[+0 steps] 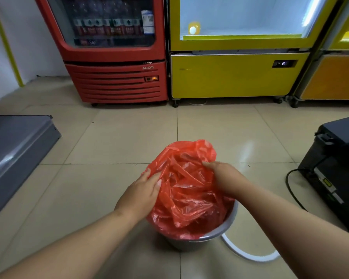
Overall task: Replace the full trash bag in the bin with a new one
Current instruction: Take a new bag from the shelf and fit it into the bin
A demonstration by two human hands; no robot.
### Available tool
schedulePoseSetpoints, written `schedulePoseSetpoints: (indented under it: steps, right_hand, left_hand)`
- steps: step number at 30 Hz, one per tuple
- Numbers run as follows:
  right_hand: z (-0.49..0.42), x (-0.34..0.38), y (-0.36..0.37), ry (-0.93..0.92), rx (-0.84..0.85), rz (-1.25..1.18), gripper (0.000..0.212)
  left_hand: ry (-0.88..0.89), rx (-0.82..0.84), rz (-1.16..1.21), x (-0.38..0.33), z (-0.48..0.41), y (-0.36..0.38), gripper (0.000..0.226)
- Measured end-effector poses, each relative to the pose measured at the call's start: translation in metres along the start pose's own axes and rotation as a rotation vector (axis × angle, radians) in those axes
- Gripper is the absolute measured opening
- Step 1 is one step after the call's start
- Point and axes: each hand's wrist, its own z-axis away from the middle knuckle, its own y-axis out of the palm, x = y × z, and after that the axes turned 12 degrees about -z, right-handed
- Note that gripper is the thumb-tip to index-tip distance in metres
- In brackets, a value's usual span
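Nearest to us, two bare forearms reach in from the lower corners and meet over a grey bin [191,245] standing on the tiled floor [119,141]. The red trash bag [187,190] sits in the bin, its crumpled film bulging well above the rim and rising highest at the far side.

The left hand [141,193] lies on the bag's left side. Its fingers are nearly straight along the outside and its thumb is on the film facing us, so it appears to pinch the plastic between them. The right hand [222,178] is at the bag's right side with its fingers curled down into the folds, gripping the film. We cannot see its fingertips, which are buried in the plastic.

Just behind the bin to the right, a white hose [248,256] curves across the floor. Farther right stands a black machine [338,168] with a black cable [290,190] looping beside it. At the left edge we see a low grey cabinet [14,150].

Against the far wall stands a red fridge [117,81] with bottles [109,27] behind its glass. Touching its right side is a yellow glass-topped machine [234,75], and beyond that an orange unit [330,77] runs off the picture's right edge.
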Motion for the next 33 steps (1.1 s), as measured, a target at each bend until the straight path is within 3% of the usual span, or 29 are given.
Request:
schedulePoseSetpoints:
  steps: [5,9,11,14,19,21,24,26,29,33]
  right_hand:
    - [0.005,-0.007,-0.002,0.111,0.265,0.113,0.036]
    - [0.005,-0.007,-0.002,0.156,0.507,0.238,0.037]
    - [0.003,-0.004,-0.005,0.176,0.551,0.239,0.036]
    - [-0.001,-0.003,-0.02,0.208,0.477,0.151,0.033]
    - [-0.01,-0.023,-0.045,0.246,0.058,-0.22,0.031]
    - [-0.014,-0.03,-0.048,0.255,-0.1,-0.366,0.039]
    - [-0.019,-0.036,-0.043,0.098,-0.243,-0.313,0.058]
    - [-0.021,-0.035,-0.035,-0.016,-0.216,-0.228,0.062]
    - [-0.023,-0.028,-0.017,-0.122,-0.065,-0.079,0.049]
    - [-0.021,-0.015,0.001,-0.002,0.262,0.064,0.039]
  left_hand:
    - [0.131,0.12,-0.028,-0.01,-0.009,-0.004,0.042]
    - [0.148,0.374,-0.035,-0.025,-0.022,-0.011,0.038]
    - [0.151,0.443,-0.097,-0.031,-0.032,-0.013,0.037]
    - [0.152,0.374,-0.114,-0.029,-0.047,-0.017,0.032]
    - [0.142,0.132,-0.052,-0.007,-0.068,-0.029,0.027]
    - [0.14,0.078,-0.027,0.002,-0.075,-0.035,0.024]
    - [0.121,0.021,0.073,0.012,-0.079,-0.04,0.022]
    - [0.121,0.009,0.102,0.017,-0.08,-0.041,0.022]
    - [0.133,0.032,0.11,0.017,-0.078,-0.038,0.021]
    - [0.164,0.047,0.079,0.012,-0.073,-0.029,0.022]
